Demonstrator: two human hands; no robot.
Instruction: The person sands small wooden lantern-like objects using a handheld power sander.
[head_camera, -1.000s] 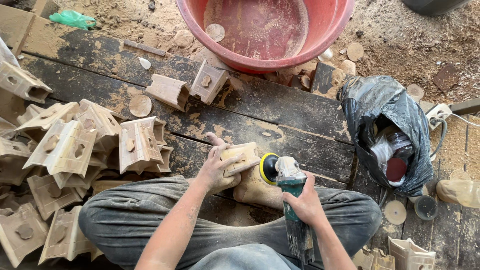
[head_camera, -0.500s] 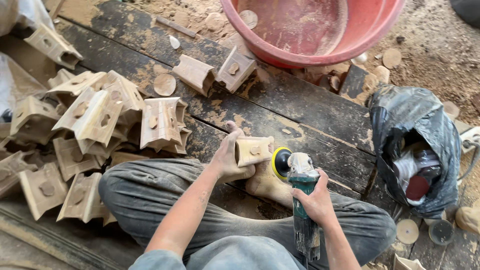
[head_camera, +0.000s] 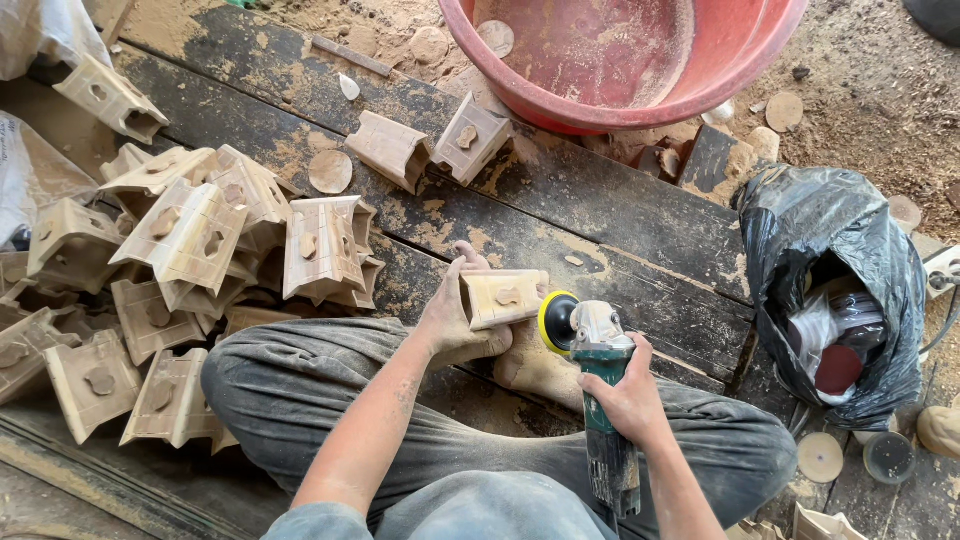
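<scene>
In the head view, a pale carved wooden block is gripped by the left hand, fingers wrapped around it above a bare foot. A green angle grinder with yellow disc is clasped by the right hand, fingers curled round its body, disc just beside the block.

Left hand: we see it above the bent left knee, fingers curled in a closed grip, thumb raised on the far side. Left forearm: bare, dusty, running from beside that knee up to the hand. Right hand: to the right of the left knee, past the bare foot, fist wrapped tight, knuckles up. Right forearm: angled back toward the body. Legs: folded cross-legged in grey trousers, right knee outermost.
</scene>
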